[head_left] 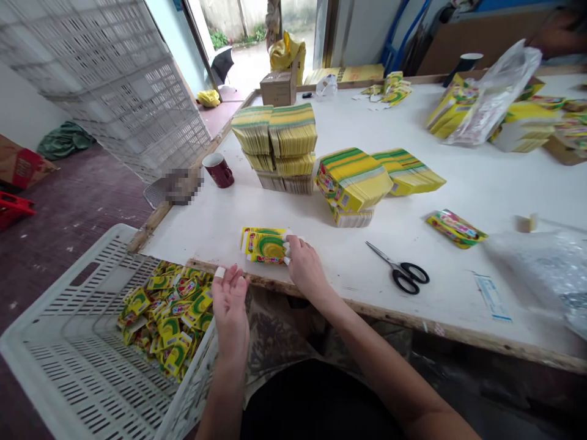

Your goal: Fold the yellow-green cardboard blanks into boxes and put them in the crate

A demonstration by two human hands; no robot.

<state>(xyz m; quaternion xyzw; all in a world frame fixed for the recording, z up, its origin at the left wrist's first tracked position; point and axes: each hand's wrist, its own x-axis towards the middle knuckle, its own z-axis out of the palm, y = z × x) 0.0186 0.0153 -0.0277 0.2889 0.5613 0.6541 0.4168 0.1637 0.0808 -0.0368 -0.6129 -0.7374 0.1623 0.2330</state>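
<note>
A small yellow-and-green printed carton (268, 246) lies near the front edge of the table. My right hand (305, 263) grips its right end, with white coverings on the fingertips. At the table edge, left of the carton, my left hand (232, 302) is palm up with fingers apart and nothing in it; one finger wears a white wrap. Below it, to the left, many small yellow cartons (172, 311) fill part of a white plastic crate (87, 330). Black-handled scissors (403, 273) lie on the table to the right of my right hand.
Stacks of flat yellow cartons (291, 131) and leaning bundles (355, 177) stand across the table. A maroon mug (219, 170) is at the left edge. A single flat pack (456, 228) and clear plastic bags (545, 269) lie at right. Stacked white crates (114, 79) rise at left.
</note>
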